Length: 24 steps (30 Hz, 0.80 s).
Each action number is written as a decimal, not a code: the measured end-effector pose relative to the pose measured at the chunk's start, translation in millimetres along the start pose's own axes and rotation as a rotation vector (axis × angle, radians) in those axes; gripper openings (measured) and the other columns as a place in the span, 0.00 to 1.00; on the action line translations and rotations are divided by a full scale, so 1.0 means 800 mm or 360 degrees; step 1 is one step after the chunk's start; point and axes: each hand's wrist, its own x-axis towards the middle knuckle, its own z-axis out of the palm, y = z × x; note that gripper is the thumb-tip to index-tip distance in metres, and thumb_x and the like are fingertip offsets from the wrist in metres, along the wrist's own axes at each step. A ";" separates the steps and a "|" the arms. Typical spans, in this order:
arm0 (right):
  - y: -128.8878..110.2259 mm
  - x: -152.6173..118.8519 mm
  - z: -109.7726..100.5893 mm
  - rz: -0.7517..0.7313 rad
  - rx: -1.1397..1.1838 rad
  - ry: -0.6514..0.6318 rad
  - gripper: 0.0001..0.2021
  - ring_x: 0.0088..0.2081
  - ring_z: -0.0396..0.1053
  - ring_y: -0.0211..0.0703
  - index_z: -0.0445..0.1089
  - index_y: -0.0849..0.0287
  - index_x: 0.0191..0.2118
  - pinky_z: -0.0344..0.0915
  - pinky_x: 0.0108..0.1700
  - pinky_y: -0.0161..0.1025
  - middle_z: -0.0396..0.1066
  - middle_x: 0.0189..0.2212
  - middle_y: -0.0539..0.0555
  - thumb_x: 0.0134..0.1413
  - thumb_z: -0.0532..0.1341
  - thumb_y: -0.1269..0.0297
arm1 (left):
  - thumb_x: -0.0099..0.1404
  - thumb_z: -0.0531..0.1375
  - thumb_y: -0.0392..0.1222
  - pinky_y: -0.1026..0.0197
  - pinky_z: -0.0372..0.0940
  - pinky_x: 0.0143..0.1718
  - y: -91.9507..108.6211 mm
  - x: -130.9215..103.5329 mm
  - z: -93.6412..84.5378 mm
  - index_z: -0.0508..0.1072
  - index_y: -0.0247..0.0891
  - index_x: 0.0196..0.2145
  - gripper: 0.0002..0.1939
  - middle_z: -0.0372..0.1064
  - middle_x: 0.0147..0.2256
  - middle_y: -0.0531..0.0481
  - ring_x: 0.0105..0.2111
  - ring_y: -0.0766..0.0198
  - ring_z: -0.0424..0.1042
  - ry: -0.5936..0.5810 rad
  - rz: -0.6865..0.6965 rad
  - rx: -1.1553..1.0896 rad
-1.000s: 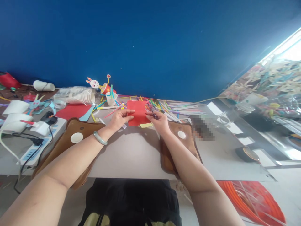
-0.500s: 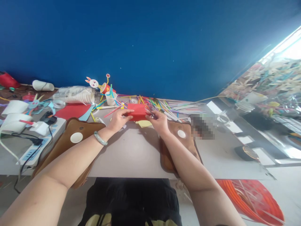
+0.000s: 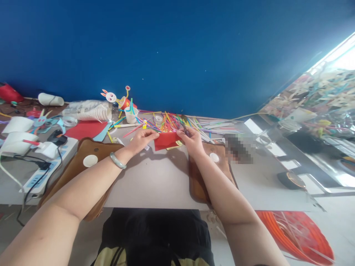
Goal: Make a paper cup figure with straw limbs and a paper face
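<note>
A small red paper [image 3: 167, 141] hangs above the table between my two hands. My left hand [image 3: 142, 141] pinches its upper left corner between thumb and fingertips. At its upper right corner, my right hand [image 3: 190, 139] grips the paper, and dark scissors [image 3: 185, 128] are also in that hand. Partly hidden beneath the red paper lies a yellow paper [image 3: 175, 146]. Behind my hands, many coloured strips [image 3: 205, 125] are spread over the table. A small yellow-labelled glue stick [image 3: 144, 124] stands near my left fingers.
Brown pads [image 3: 83, 166] lie under both forearms. At the left are a power strip [image 3: 41, 177] with cables, stacked paper cups [image 3: 95, 112] and red sheets [image 3: 87, 130]. A rabbit-faced cup craft [image 3: 111, 96] stands at the back. An orange-red container [image 3: 302, 232] is below, right.
The red paper has tipped downward and moved slightly toward me and to the right. Both hands have shifted slightly with it, still holding its sides.
</note>
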 end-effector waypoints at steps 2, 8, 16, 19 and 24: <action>-0.001 -0.001 -0.001 0.0143 0.0119 -0.0033 0.16 0.20 0.53 0.33 0.68 0.57 0.27 0.50 0.23 0.35 0.58 0.19 0.44 0.45 0.69 0.50 | 0.60 0.65 0.55 0.60 0.65 0.39 0.004 -0.002 0.000 0.77 0.37 0.28 0.17 0.73 0.29 0.51 0.32 0.63 0.70 -0.0147 -0.0161 -0.0172; -0.005 -0.004 0.000 0.0128 0.0048 -0.0079 0.16 0.22 0.55 0.33 0.67 0.57 0.23 0.52 0.25 0.35 0.59 0.18 0.45 0.42 0.71 0.53 | 0.57 0.67 0.50 0.63 0.64 0.34 0.001 -0.004 0.003 0.77 0.35 0.29 0.13 0.74 0.28 0.51 0.29 0.65 0.70 -0.0510 -0.0364 -0.0333; -0.009 -0.028 0.026 -0.0012 -0.0239 -0.0383 0.15 0.26 0.59 0.36 0.70 0.59 0.23 0.56 0.29 0.36 0.67 0.21 0.48 0.43 0.70 0.53 | 0.61 0.66 0.56 0.64 0.63 0.32 -0.016 -0.006 0.011 0.81 0.34 0.36 0.20 0.77 0.32 0.47 0.31 0.63 0.71 -0.0749 -0.0333 -0.0221; -0.009 -0.030 0.029 0.0005 -0.0266 -0.0380 0.15 0.26 0.59 0.36 0.71 0.59 0.23 0.57 0.29 0.36 0.67 0.21 0.48 0.43 0.70 0.52 | 0.60 0.67 0.56 0.64 0.62 0.29 -0.014 -0.006 0.011 0.81 0.32 0.36 0.21 0.76 0.31 0.47 0.29 0.64 0.70 -0.0749 -0.0362 -0.0153; -0.008 -0.022 0.021 0.0050 -0.0223 -0.0311 0.15 0.27 0.61 0.37 0.71 0.59 0.24 0.59 0.32 0.38 0.68 0.23 0.49 0.44 0.69 0.52 | 0.57 0.69 0.57 0.65 0.60 0.27 -0.008 -0.005 0.009 0.79 0.32 0.28 0.21 0.74 0.26 0.50 0.24 0.67 0.67 -0.0749 -0.0436 -0.0205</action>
